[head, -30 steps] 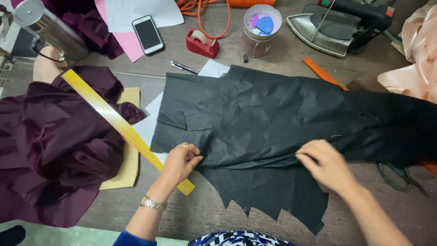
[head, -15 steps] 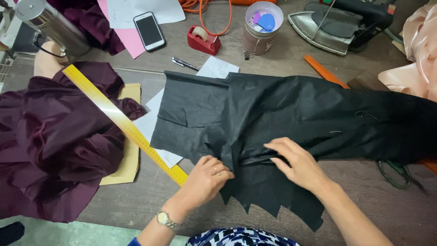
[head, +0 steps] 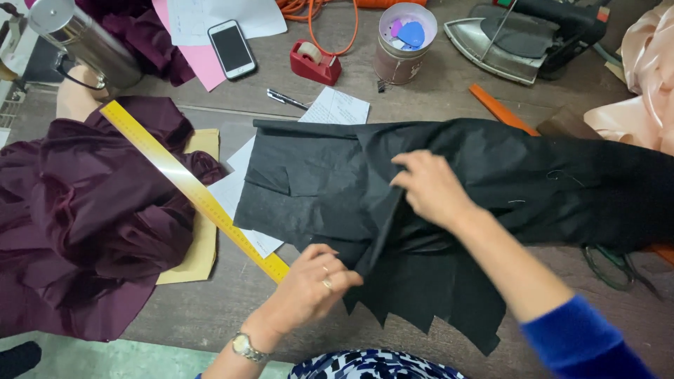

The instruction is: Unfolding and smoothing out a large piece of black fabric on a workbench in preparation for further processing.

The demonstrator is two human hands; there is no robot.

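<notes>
Black woven fabric (head: 491,182) with a jagged, zigzag-cut lower edge lies spread across the brown wooden worktable (head: 210,316), reaching off to the right. The left hand (head: 312,284) pinches a raised fold of it near the lower edge, fingers closed on the cloth. The right hand (head: 432,186) rests on top further up, fingers curled around the same fold. A long yellow ruler (head: 189,186) lies just left, partly over crumpled maroon satin cloth (head: 84,217).
</notes>
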